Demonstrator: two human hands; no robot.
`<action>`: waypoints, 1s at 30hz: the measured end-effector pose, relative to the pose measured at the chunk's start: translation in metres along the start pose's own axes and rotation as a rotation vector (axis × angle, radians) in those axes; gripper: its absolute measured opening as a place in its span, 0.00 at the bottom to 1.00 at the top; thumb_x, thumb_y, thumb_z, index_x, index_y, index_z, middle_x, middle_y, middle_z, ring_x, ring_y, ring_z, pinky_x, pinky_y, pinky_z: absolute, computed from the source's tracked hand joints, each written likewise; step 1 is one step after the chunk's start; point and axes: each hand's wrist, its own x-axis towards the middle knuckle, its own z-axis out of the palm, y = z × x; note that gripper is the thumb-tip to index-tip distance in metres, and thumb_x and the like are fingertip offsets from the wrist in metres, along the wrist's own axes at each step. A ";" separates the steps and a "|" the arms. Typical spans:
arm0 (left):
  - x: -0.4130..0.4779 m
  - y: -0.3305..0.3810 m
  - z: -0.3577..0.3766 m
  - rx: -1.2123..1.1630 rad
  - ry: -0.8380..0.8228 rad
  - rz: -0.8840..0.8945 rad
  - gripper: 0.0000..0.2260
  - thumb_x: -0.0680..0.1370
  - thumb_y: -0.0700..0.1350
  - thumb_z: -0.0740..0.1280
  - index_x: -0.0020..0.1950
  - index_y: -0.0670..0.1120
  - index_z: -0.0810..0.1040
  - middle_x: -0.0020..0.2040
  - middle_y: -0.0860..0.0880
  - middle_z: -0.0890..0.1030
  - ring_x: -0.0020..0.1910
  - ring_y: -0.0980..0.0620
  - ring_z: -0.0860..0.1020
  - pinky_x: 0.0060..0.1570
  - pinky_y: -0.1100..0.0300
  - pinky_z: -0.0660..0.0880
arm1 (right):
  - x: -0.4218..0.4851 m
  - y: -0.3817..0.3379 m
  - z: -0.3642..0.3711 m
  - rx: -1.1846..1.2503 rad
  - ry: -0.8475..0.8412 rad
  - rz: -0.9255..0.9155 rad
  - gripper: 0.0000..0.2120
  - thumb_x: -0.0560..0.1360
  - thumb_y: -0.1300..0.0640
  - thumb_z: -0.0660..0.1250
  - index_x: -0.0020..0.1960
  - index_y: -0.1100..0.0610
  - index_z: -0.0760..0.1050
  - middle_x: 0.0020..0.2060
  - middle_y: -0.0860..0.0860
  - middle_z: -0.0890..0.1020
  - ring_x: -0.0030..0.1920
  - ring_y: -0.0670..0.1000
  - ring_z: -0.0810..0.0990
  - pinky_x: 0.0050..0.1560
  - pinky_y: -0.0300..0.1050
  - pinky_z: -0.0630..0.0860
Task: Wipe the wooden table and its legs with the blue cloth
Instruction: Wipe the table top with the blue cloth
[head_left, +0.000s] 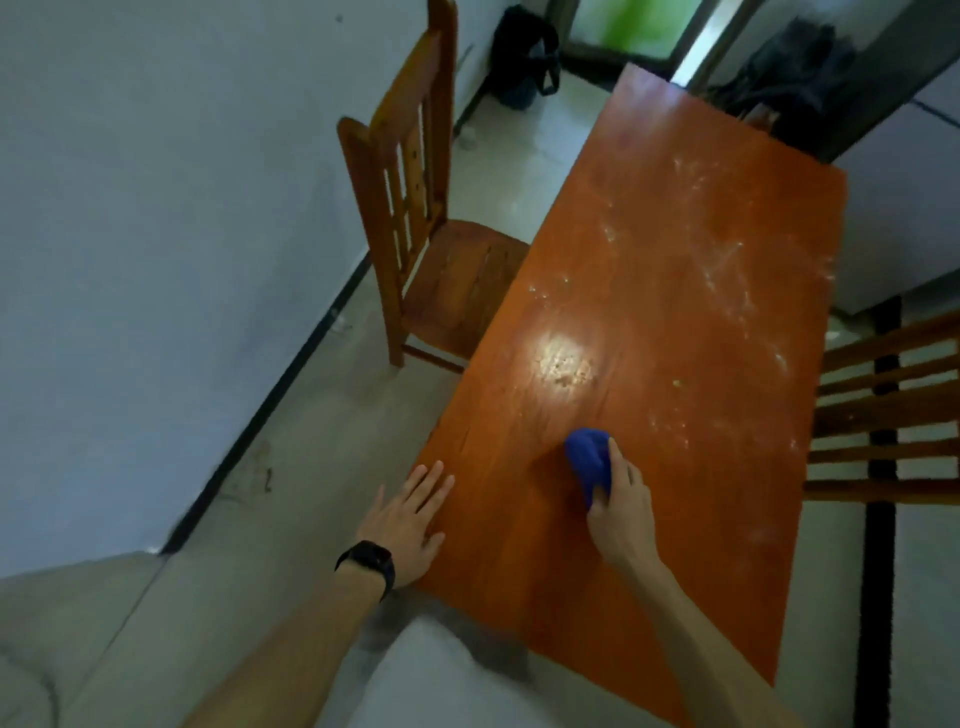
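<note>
The wooden table (675, 218) has an orange-brown top that runs away from me, with pale dusty smears over its far and right parts. A bunched blue cloth (586, 457) lies on the near part of the top. My right hand (621, 506) grips the cloth from behind, fingers curled round it. My left hand (408, 514) rests flat with straight fingers at the table's near left edge; a black watch sits on that wrist. The table's legs are hidden under the top.
A wooden chair (415, 208) stands at the table's left side, close to a pale wall. Another slatted chair (893, 410) is at the right edge. A black bag (524, 52) sits on the floor at the far end. Pale fabric (447, 675) lies just below me.
</note>
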 end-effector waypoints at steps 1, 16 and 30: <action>0.001 0.002 0.000 -0.015 -0.006 -0.006 0.32 0.82 0.59 0.50 0.73 0.59 0.28 0.73 0.56 0.25 0.76 0.53 0.33 0.76 0.39 0.44 | 0.022 -0.013 -0.007 -0.015 -0.023 -0.053 0.33 0.79 0.62 0.60 0.80 0.49 0.51 0.71 0.55 0.67 0.62 0.57 0.70 0.63 0.55 0.70; -0.002 0.052 -0.005 -0.213 0.068 -0.348 0.36 0.79 0.67 0.51 0.78 0.59 0.33 0.76 0.59 0.30 0.76 0.55 0.33 0.76 0.46 0.39 | 0.107 -0.089 0.038 -0.316 -0.165 -0.646 0.33 0.71 0.51 0.65 0.75 0.48 0.62 0.70 0.53 0.67 0.69 0.62 0.65 0.68 0.60 0.63; -0.066 0.040 0.027 -0.753 0.195 -0.656 0.29 0.83 0.44 0.59 0.81 0.49 0.49 0.79 0.48 0.58 0.74 0.50 0.64 0.72 0.61 0.60 | 0.103 -0.108 0.059 -0.214 -0.181 -0.508 0.31 0.73 0.60 0.63 0.75 0.47 0.62 0.74 0.50 0.63 0.69 0.60 0.62 0.68 0.57 0.61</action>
